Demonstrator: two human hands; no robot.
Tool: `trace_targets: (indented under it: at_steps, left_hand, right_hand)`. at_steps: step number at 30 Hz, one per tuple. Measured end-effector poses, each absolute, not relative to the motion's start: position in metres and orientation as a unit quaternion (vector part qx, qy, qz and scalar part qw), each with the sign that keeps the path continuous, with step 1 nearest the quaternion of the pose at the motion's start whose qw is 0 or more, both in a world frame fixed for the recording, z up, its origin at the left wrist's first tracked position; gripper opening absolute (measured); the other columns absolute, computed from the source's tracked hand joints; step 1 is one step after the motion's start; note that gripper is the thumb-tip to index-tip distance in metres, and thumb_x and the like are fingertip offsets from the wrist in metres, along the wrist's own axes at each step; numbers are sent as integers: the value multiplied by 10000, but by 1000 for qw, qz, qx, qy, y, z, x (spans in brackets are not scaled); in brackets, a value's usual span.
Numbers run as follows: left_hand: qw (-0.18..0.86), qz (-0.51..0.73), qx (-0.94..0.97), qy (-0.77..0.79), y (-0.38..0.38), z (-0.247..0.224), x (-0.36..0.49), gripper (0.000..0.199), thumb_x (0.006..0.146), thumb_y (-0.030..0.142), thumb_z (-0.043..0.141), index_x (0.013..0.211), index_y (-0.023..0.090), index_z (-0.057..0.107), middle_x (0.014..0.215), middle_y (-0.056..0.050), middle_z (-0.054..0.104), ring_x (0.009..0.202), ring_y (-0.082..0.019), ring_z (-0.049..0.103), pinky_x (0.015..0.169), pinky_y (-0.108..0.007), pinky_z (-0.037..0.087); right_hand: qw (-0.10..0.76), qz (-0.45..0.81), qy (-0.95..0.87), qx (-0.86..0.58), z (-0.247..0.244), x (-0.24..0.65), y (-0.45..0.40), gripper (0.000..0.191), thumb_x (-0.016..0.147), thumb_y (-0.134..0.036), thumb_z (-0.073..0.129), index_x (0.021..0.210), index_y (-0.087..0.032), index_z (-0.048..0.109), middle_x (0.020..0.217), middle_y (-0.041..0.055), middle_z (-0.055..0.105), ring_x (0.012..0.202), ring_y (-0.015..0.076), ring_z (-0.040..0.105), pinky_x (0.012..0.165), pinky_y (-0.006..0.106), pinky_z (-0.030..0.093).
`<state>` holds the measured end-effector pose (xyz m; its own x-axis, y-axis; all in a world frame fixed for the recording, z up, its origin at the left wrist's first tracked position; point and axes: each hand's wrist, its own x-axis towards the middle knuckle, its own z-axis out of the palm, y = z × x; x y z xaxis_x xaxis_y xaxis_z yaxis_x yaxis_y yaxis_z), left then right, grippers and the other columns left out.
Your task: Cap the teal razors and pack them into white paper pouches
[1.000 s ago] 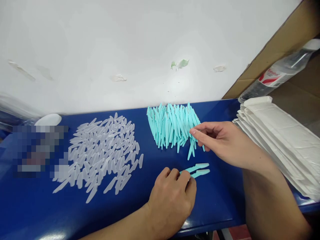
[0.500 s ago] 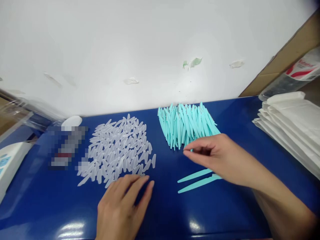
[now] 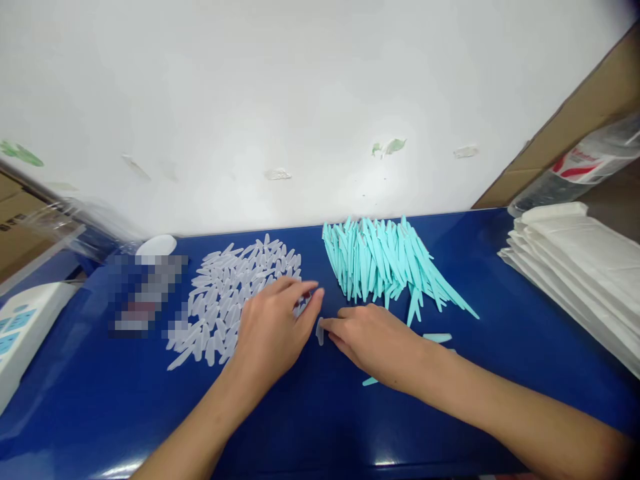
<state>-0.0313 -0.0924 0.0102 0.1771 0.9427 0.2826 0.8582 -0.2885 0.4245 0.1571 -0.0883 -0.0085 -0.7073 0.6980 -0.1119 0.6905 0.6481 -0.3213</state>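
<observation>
A small translucent plastic cap (image 3: 320, 332) lies on the blue table at the fingertips of my right hand (image 3: 373, 340), whose fingers are drawn together on its upper end. My left hand (image 3: 275, 320) is at the right edge of a pile of similar translucent caps (image 3: 225, 293) and hides part of it; its thumb and forefinger are apart, with nothing visible between them. Beyond my right hand lies a heap of slim turquoise plastic handles (image 3: 375, 257), like those of eyebrow razors. Loose turquoise handles (image 3: 437, 338) lie partly under my right wrist and forearm.
A white wall (image 3: 250, 100) borders the back of the blue table (image 3: 310, 427). White folded sheets or bags (image 3: 575, 247) are stacked at right, near a clear bottle (image 3: 575, 167) and cardboard. At left are a white device (image 3: 30, 320), a round white lid (image 3: 156, 249) and a blurred-out object.
My left hand has moved up and right along the cap pile. My right hand has moved left and down to a single cap. Several turquoise handles now fan out rightward from the heap.
</observation>
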Motion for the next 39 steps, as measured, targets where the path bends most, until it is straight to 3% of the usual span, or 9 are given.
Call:
trace_targets:
  at_steps: [3,10,16,20,26,29,31,35,39]
  left_hand:
    - [130,207,786,568,-47,22,1,242,1004,335,629,1022,228,845,914,-39,823,808,-218,743,763,-346,540]
    - [145,129,800,567,2,15,52,229,858,357,745,732,173,800,740,-108,772,769,-306,730,731,-412,540]
    - [176,112,794,571,8,15,57,177,767,221,691,595,187,718,578,-49,649,670,-234,675,675,-346,493]
    - [231,138,786,556,6,34,44,155,800,222,639,682,181,730,616,-22,674,606,-173,641,613,-303,475]
    - [314,271,747,520,-37,70,-33,215,1045,383,538,1003,197,637,917,-38,777,747,-159,706,648,-269,544]
    - [326,279,747,508,-61,64,-73,230,1084,421,538,1135,216,630,820,-9,724,638,-138,664,560,-243,519]
    - [299,256,774,496,-70,52,-91,257,1090,419,547,1188,225,684,810,-6,696,626,-130,620,554,-243,507]
    - [271,236,806,471,-70,31,-109,292,1101,378,549,1257,274,773,887,-26,691,674,-130,580,547,-236,459]
    - [270,264,806,456,-71,18,-112,289,1083,308,604,1327,329,757,994,-33,699,642,-110,547,489,-229,380]
  right_hand:
    - [18,163,-914,-371,-13,157,-90,190,988,-143,636,1146,-150,741,932,97,773,725,213,731,574,297,373]
    - [30,183,-919,-347,-21,157,-88,121,982,-133,627,912,-149,725,851,76,753,690,200,702,561,308,343]
    - [54,240,-900,-361,-12,163,-90,131,977,-120,607,977,-117,738,955,107,766,789,212,708,616,313,376]
    - [82,284,-878,-377,-3,168,-87,130,955,-103,625,901,-137,739,896,70,749,764,176,671,651,299,386]
    - [167,367,-798,-447,25,191,-74,162,1016,-280,636,915,-197,732,923,21,727,738,119,617,645,254,435]
    - [177,526,-692,-462,28,196,-68,234,983,-409,686,890,-198,732,772,-2,703,656,119,602,605,257,460]
    - [188,595,-638,-452,24,195,-65,254,931,-444,753,920,-190,753,774,9,726,705,139,655,675,283,526]
    - [244,617,-595,-453,16,194,-61,340,899,-477,797,1086,-193,803,921,49,789,865,176,731,825,343,587]
    - [290,601,-594,-450,13,197,-60,268,883,-447,829,1016,-215,851,864,33,777,819,155,706,773,309,581]
